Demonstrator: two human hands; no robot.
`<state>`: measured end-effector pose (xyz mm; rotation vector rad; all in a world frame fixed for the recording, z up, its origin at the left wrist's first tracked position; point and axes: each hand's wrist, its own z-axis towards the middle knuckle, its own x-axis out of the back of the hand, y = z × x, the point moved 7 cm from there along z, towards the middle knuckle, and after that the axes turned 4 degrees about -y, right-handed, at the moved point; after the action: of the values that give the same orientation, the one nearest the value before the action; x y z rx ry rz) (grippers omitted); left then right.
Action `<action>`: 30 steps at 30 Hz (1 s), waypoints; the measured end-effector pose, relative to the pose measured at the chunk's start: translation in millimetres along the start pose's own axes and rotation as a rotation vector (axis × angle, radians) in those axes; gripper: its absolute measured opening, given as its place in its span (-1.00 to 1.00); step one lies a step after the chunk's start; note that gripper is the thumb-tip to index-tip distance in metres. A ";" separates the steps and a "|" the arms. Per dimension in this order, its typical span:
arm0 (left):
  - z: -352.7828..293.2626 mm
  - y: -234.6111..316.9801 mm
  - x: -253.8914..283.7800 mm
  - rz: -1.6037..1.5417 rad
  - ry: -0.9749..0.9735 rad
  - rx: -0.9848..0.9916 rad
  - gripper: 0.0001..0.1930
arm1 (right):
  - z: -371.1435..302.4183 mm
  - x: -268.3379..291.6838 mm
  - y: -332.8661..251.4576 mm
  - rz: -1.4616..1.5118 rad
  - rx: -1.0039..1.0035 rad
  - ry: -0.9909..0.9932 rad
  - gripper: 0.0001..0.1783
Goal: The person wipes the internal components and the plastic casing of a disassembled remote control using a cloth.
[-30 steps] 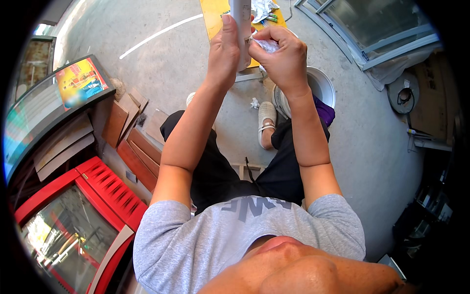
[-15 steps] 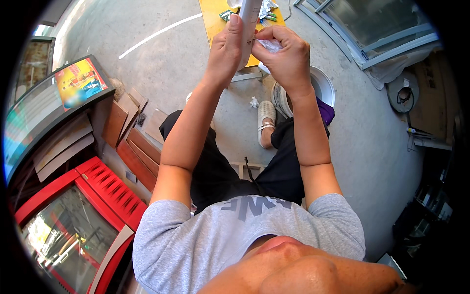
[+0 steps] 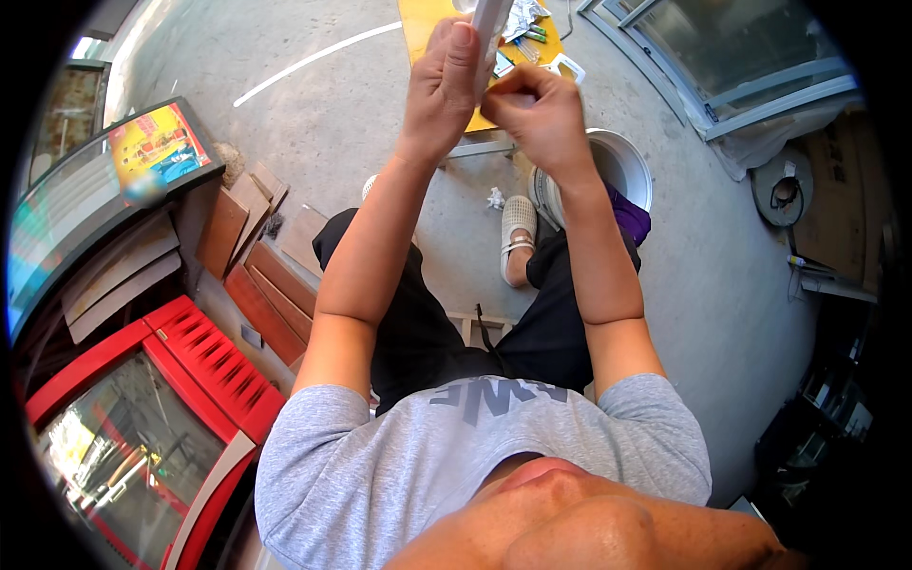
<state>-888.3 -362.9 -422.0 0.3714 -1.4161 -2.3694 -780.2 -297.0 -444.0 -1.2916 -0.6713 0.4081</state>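
My left hand (image 3: 439,95) is closed round a long white flat-sided piece (image 3: 488,28), its thumb along the near face. The piece stands up at the top edge of the picture, and its upper end is cut off. Close against its right side is my right hand (image 3: 543,119), fingers curled and pinched together. Whatever lies between those fingertips is too small or hidden to make out. Both hands are raised in front of a yellow table (image 3: 415,24).
On the table lie green-and-silver small items (image 3: 535,33) and a white loop-shaped piece (image 3: 568,68). A white bucket (image 3: 622,166) stands on the right with a purple cloth (image 3: 629,218). Boards (image 3: 271,304) and a red cabinet (image 3: 214,366) are left; a window frame (image 3: 722,66) leans right.
The right hand has shifted slightly left and down, closer to the white piece. Clear crinkled film seen at its fingers before no longer shows there. The left hand keeps its hold.
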 end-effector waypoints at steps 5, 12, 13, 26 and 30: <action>4.0 0.5 -0.3 -0.219 0.142 0.075 -0.42 | -2.1 -28.0 8.1 0.218 -0.054 -0.218 -0.75; 16.8 -34.6 35.8 -0.881 0.329 0.200 -0.39 | 9.8 -1.9 10.4 0.006 -0.027 -0.168 -0.76; 16.7 -30.9 41.1 -1.055 0.270 0.180 -0.41 | 11.4 6.8 10.5 0.027 -0.016 -0.135 -0.75; 0.6 -39.2 32.0 -1.000 0.277 0.389 -0.37 | 15.0 12.6 5.9 0.560 -0.171 -0.171 -0.65; -3.3 -45.5 24.6 -0.874 0.242 0.422 -0.42 | 14.7 6.1 -2.3 0.405 -0.056 -0.139 -0.68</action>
<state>-916.8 -356.2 -464.9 1.6101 -1.8747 -2.4367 -785.6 -282.9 -438.5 -1.4641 -0.5369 0.8208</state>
